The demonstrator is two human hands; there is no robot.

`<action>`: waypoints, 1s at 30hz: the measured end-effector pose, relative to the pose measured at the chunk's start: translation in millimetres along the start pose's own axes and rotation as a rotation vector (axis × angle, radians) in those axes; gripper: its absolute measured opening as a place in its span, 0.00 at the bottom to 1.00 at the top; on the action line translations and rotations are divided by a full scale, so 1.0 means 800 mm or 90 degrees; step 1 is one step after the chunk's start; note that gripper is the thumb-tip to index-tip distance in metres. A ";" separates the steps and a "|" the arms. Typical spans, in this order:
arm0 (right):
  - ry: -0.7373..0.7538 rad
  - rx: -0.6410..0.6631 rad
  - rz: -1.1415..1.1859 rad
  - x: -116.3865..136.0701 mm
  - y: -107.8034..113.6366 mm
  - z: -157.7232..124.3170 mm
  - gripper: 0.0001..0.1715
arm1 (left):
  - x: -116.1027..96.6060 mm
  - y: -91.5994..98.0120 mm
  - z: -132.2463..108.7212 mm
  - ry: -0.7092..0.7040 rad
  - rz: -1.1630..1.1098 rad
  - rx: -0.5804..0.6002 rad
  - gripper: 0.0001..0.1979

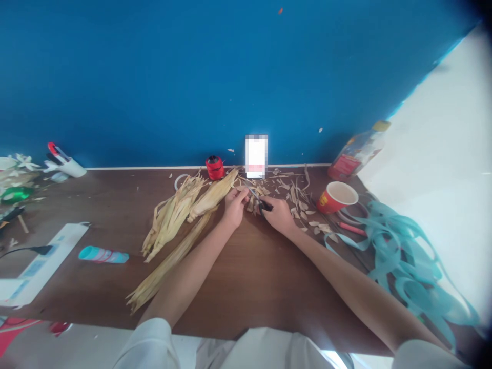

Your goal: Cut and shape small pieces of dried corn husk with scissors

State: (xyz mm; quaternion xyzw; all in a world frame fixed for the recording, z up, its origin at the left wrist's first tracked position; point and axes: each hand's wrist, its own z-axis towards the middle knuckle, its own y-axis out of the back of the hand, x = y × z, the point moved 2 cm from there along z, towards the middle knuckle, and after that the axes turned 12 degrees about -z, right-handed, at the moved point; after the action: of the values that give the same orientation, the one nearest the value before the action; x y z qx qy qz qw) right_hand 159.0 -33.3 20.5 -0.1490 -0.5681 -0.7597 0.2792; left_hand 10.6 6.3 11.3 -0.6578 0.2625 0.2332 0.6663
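My right hand point(280, 215) is closed around the dark handles of a pair of scissors point(257, 196), whose blades point up and left toward my other hand. My left hand point(234, 207) is pinched beside the blades; what lies between its fingers is too small to make out. Just left of it, dried corn husks point(172, 218) lie in bundles, one reaching up behind my left hand. Small cut husk pieces point(298, 200) are scattered around and to the right of the scissors.
A lit phone point(256, 156) leans on the blue wall beyond my hands, near a red spool point(214, 168). To the right are a paper cup point(337, 197), a bottle point(359, 152) and tangled teal ribbon point(403, 256). Leftward lie a blue tube point(103, 254) and a power strip point(49, 264).
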 end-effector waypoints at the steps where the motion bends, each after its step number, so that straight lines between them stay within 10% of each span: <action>1: -0.001 0.004 -0.004 0.000 0.000 0.000 0.23 | 0.000 0.000 0.000 0.002 -0.001 -0.003 0.11; 30: -0.058 -0.010 -0.096 -0.002 0.005 -0.002 0.19 | 0.004 0.004 0.002 -0.070 0.059 -0.057 0.16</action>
State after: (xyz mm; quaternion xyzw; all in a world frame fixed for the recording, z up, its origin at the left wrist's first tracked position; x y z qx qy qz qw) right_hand 163.3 -35.0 22.3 -0.1424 -0.5839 -0.7754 0.1936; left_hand 10.8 8.1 7.0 -0.6606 0.2452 0.3109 0.6379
